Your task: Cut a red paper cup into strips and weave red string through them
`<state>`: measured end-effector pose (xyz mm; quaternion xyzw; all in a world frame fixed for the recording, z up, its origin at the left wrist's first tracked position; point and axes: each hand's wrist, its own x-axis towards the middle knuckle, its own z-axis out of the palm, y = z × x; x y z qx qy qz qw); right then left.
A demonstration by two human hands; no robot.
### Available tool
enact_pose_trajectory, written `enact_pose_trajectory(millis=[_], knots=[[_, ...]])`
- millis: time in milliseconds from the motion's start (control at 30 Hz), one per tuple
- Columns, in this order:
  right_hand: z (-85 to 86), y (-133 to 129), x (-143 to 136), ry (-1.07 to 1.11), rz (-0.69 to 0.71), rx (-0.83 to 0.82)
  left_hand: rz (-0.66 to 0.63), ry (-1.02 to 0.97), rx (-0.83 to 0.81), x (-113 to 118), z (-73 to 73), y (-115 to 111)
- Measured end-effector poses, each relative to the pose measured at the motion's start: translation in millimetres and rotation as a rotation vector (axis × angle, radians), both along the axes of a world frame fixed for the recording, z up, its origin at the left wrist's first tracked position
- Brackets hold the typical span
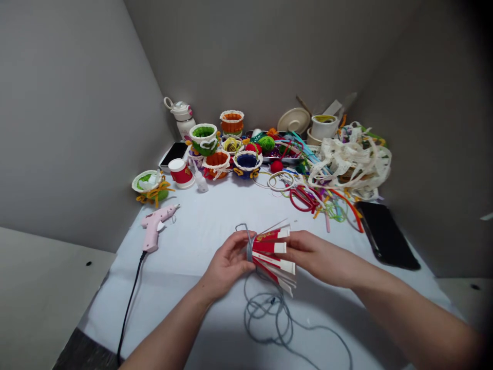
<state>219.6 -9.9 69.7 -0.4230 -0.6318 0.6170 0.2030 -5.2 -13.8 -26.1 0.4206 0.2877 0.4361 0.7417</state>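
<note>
The left fingers (248, 265) grasped the grey-yarn-wrapped base of a red and white paper cup cut into strips (271, 247), held above the tabletop (192, 246); the right fingers (295, 246) touched the strips' white ends. Loose grey yarn (269, 316) looped below the cup. Beyond lay red-handled scissors (303, 199), near a heap of cream lace ribbon (346, 162). A pink glue gun (155, 224) lay to the left, a black smartphone (386, 234) to the right. Yarn-covered cups (204, 140) stood farther back.
</note>
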Motion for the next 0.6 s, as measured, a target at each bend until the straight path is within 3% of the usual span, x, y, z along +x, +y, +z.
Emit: enact_pose_trajectory(millis=[200, 367, 467, 600], knots=[[-27.6, -8, -2, 0.47, -0.243, -0.517, 0.024, -0.099, -0.06, 0, 1.9, -2], [-46.8, -18, -4, 0.687, -0.339, -0.618, 0.006, -0.164, -0.232, -2, -4.2, -3], [-36.4, -25, 6, 0.627, -0.329, -0.561, -0.031, -0.183, -0.274, -3, -7.9, -2], [9.8, -33, 32, 0.314, -0.277, -0.223, -0.018, -0.165, -0.266, -7, -9.6, 0]])
